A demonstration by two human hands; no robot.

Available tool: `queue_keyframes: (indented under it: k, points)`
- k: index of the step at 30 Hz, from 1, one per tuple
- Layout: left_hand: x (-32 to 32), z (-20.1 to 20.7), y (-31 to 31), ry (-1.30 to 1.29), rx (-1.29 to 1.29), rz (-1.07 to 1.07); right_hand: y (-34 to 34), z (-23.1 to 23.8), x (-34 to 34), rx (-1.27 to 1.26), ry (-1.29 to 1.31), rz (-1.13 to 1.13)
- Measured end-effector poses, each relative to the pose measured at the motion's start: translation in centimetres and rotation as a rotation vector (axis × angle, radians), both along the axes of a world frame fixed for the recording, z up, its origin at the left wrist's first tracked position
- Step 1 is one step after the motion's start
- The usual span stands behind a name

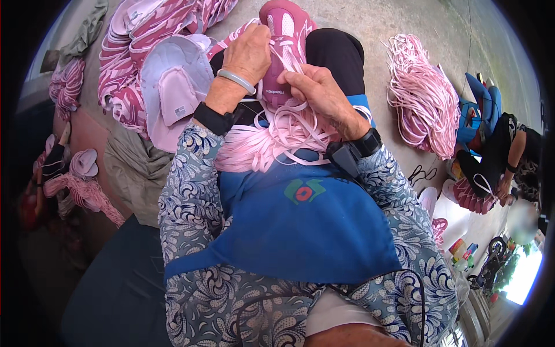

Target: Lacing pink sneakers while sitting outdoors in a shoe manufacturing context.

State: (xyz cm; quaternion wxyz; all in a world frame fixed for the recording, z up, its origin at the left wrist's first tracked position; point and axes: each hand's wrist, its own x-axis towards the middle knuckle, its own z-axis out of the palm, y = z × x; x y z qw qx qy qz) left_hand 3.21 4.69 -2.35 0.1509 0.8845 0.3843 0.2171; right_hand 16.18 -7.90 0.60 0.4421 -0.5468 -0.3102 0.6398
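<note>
A pink and white sports shoe upper [291, 23] lies across my lap, its toe end pointing away from me. A pale pink shoelace [296, 62] runs through its upper eyelets. My left hand [248, 56] is closed against the left edge of the lacing; its fingertips are hidden, so what it grips is unclear. On the right, the thumb and fingers of my right hand [322, 95] pinch the loose part of the shoelace over the tongue. A bundle of pink laces [254, 144] rests on my lap over the blue apron [300, 231].
Stacked pink shoe uppers [121, 63] and a pale lilac sun hat [159, 61] lie to my left. A large heap of pink laces [419, 95] sits on the concrete floor [370, 20] at right. Another person [511, 150] works at the far right, with shoe uppers nearby.
</note>
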Motion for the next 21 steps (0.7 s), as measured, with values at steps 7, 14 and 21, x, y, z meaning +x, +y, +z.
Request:
queue_keyframes:
  k: [7, 14, 21]
  points:
    - [0.2, 0.1, 0.6, -0.084, -0.653, 0.113, -1.3, 2.0, 3.0, -0.044, 0.428, 0.083]
    - [-1.1, 0.1, -1.6, -0.548, -0.418, 0.26, -1.5, 3.3, 1.0, 0.261, -0.268, 0.302]
    - [-4.1, 4.6, -3.7, -0.354, -1.158, -0.074, -1.4, 2.3, -6.2, 0.596, -0.871, 0.373]
